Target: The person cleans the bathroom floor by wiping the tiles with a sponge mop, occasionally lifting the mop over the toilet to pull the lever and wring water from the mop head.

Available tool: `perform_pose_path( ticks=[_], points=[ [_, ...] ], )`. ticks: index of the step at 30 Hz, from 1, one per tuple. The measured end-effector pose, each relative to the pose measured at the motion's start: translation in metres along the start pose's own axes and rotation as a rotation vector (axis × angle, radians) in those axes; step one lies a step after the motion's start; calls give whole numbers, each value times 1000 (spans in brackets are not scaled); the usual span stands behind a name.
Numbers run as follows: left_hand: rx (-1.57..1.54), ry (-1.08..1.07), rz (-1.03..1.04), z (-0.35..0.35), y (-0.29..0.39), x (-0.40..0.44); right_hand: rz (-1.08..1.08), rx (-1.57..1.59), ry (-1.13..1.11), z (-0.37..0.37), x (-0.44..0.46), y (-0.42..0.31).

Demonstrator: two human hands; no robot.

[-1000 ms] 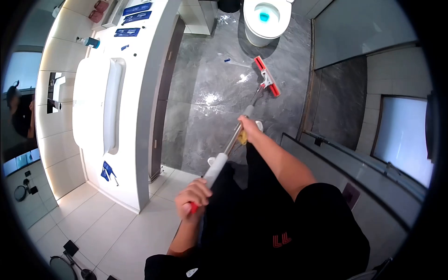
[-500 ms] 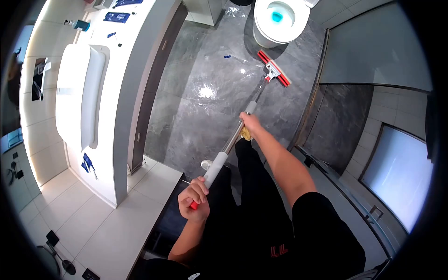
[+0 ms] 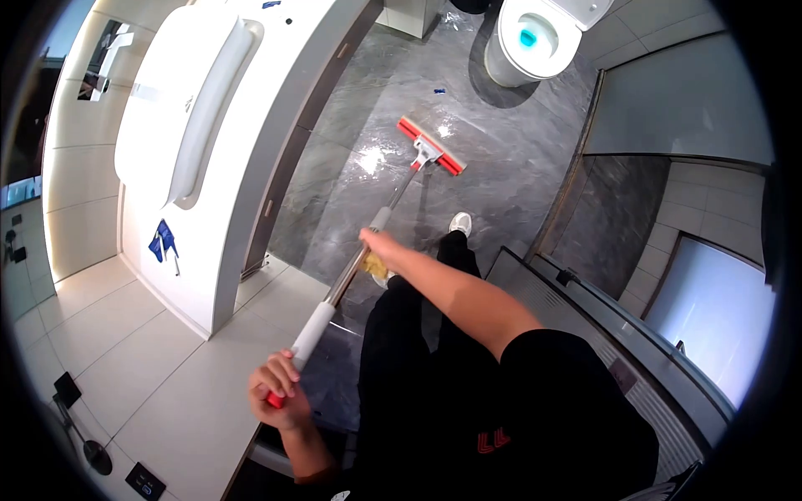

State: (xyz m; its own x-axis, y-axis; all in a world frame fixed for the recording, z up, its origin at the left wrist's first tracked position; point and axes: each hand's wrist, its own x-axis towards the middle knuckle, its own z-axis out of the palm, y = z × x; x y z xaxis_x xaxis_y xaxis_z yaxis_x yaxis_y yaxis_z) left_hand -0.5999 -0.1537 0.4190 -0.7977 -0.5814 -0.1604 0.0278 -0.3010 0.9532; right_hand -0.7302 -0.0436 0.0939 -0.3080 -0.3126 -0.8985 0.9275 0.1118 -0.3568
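A mop with a long pole [image 3: 341,284] and a red-and-white head [image 3: 428,149] slants across the view, its head on the wet-looking grey floor [image 3: 368,108]. My left hand [image 3: 280,391] is wrapped round the pole's lower end, where a red tip shows beside the white grip. Farther up, my right hand [image 3: 383,249] is closed round the metal part. Just below it is a crumpled yellow thing [image 3: 374,266], perhaps a cloth; whether the hand holds it too, I cannot tell. A small blue scrap [image 3: 439,91] lies on the floor beyond the head.
A white toilet [image 3: 535,42] with blue-green water stands at the far right. Along the left runs a white washbasin counter [image 3: 251,159] with a blue item [image 3: 164,242] on it. A glass panel [image 3: 677,108] borders the right side. My white shoe [image 3: 460,222] stands near the mop head.
The mop head has moved left and nearer, away from the toilet's base. Both hands have shifted left with the pole, and the view has turned. A white shoe now shows ahead.
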Motion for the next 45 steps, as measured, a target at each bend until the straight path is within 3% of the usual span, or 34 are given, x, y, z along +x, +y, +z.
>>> perform_pose_path(
  ticks=[6,11,16,17,21,23,26,28,30,33,34,37,38,39,45],
  points=[
    [81,41,14,-58,56,-3,30,26,-56,99,-19,32],
    [99,-20,33,-63,77,1,36,90,-97,124,-40,27],
    [104,-122,89,-38,72,7,81,431,-217,104,-33,21],
    [133,-117,116,-25,69,6,132,606,-206,94,-28,18],
    [152,-230,187,30,57,2,168,827,-176,52,-16,-4],
    [152,-323,226,53,54,8,152,799,-200,36,-11,-10],
    [185,-407,483,74,27,18,167,708,-253,14,-17,-19],
    [279,-443,490,87,16,35,125,552,-279,-12,-10,-20],
    [258,-401,507,105,12,56,11,198,-289,-56,-7,-20],
    [200,-153,551,129,15,94,-195,-284,-227,-164,-34,-42],
    [178,-119,559,132,15,106,-347,-202,-186,-207,-11,-25],
    [108,-111,589,144,15,135,-31,139,88,-337,-41,-42],
    [94,-111,597,148,12,144,-158,263,241,-372,-42,-38],
    [97,-117,606,158,10,150,-146,345,308,-404,-60,-45],
    [142,-148,583,212,2,189,-118,454,537,-498,-102,-40]
  ],
)
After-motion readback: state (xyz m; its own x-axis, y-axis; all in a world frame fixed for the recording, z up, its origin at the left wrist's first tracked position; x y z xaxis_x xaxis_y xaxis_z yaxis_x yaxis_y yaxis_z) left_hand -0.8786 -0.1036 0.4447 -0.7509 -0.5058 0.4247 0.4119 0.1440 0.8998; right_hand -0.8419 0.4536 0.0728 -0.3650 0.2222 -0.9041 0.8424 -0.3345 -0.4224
